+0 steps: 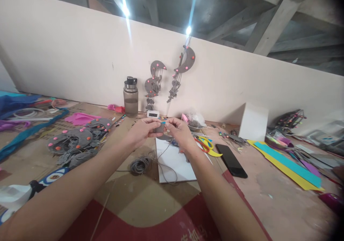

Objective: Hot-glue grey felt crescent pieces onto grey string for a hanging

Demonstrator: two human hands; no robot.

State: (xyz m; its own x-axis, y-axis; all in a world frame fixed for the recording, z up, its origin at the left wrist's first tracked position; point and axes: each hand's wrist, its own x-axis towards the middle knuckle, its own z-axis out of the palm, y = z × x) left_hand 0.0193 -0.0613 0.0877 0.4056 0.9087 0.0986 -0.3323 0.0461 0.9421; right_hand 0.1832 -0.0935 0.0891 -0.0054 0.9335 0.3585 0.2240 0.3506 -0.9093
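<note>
Out in front of me, above a white sheet (pixel 169 162), both hands meet at a small flat grey piece (pixel 160 128) that looks like felt. My left hand (pixel 145 129) pinches it from the left. On the right side, the fingertips of my right hand (pixel 179 133) are closed at its edge. A tiny teal bit (pixel 163 122) shows at the top of the piece, between the fingers. Grey cord (pixel 140 165) lies coiled below my left hand, with a loose strand running over the sheet. Scissors with yellow and red handles (pixel 205 143) rest beside my right wrist.
A water bottle (pixel 130 97) and small white digital clock (pixel 153 114) stand by the wall. Grey crescent hangings (pixel 185 60) with pink dots hang there; more grey pieces (pixel 71 140) are heaped left. A black phone (pixel 231 160) and coloured strips (pixel 290 164) lie right.
</note>
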